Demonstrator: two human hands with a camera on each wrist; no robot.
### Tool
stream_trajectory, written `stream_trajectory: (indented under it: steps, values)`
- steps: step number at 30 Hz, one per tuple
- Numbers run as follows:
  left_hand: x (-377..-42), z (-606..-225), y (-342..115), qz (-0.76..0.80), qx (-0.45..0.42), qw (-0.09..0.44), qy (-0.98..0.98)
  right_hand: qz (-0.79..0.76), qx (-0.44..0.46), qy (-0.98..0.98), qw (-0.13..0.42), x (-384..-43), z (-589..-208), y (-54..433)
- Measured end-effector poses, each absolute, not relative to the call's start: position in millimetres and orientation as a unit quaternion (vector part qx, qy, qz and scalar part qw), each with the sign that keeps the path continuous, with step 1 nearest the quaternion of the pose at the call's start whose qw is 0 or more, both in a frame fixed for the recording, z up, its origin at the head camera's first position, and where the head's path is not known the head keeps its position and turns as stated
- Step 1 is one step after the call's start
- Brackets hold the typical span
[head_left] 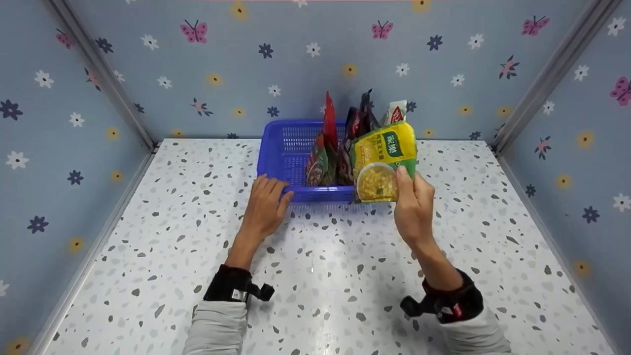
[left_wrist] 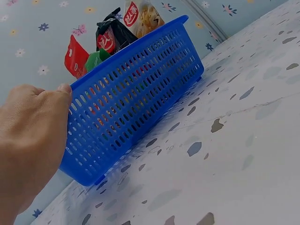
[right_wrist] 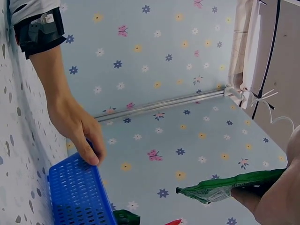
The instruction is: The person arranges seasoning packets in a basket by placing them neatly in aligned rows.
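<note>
My left hand [head_left: 266,202] grips the front left corner of a blue plastic basket [head_left: 315,196], the thumb over its rim. In the right wrist view, that same hand [right_wrist: 77,124] holds the perforated basket wall [right_wrist: 77,187]. My right hand [head_left: 415,212] pinches a yellow and green corn soup packet [head_left: 382,153] by its right side, thumb on the printed front. The packet is tilted at the basket's front right corner and hides part of it. Inside the basket stand a red packet [head_left: 330,118], a green and red packet [head_left: 318,165], dark packets [head_left: 366,118] and a whitish packet [head_left: 396,111].
The basket stands on a white speckled table [head_left: 320,276], close to the flowered back wall [head_left: 315,69]. Similar flowered panels rise at the left [head_left: 54,148] and right [head_left: 581,162]. Metal strips [head_left: 106,74] run along the corners.
</note>
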State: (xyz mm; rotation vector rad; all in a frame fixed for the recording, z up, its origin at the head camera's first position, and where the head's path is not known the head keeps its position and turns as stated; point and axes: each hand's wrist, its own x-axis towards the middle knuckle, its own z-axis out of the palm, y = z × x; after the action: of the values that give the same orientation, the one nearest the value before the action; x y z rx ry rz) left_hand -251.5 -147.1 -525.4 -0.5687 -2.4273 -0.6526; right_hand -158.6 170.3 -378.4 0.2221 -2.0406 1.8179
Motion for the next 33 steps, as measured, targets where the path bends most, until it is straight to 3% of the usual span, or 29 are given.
stream_trajectory:
  steps: [14, 33]
  values:
    - [-253, -525, -143, -0.232, -0.208, 0.289, -0.905, 0.649, 0.068, -0.731, 0.2, -164, -379, 168]
    - [-252, -525, -142, -0.239, -0.199, 0.279, -0.908, 0.644, 0.082, -0.743, 0.161, -190, -362, 139]
